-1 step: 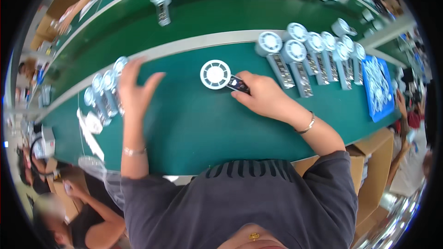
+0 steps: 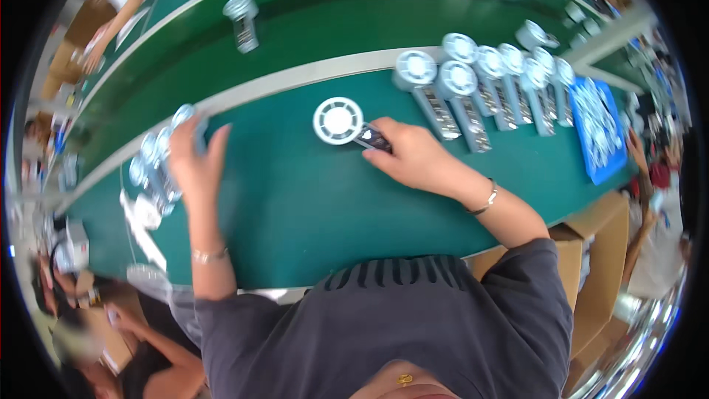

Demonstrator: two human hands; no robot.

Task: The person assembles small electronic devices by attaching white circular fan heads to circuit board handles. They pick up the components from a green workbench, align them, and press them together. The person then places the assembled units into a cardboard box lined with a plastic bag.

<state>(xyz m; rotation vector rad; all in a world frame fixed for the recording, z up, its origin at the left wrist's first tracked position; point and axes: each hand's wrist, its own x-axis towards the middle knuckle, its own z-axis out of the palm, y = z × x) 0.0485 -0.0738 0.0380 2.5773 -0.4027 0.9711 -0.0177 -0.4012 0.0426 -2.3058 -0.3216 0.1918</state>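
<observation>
My right hand [image 2: 415,154] is closed round the dark handle of a handheld fan [image 2: 338,121]. The fan's round white head has radial slots and faces up, over the middle of the green table. My left hand [image 2: 193,159], somewhat blurred, is by a group of pale blue fans [image 2: 151,166] at the left. Its thumb stands apart from the fingers, and I see nothing held in it. The fingers partly cover the nearest fans, so whether they touch one is hidden.
Several pale blue fans [image 2: 458,80] with bare circuitry in their handles stand at the right, beside a blue tray [image 2: 602,174] of pale parts. A single fan [image 2: 244,24] lies beyond the rail. Cardboard boxes [image 2: 602,251] are at the lower right. Co-workers sit around.
My left hand has moved left and slightly down, onto the left group of fans. The right hand still holds its fan. The whole view has shifted a little.
</observation>
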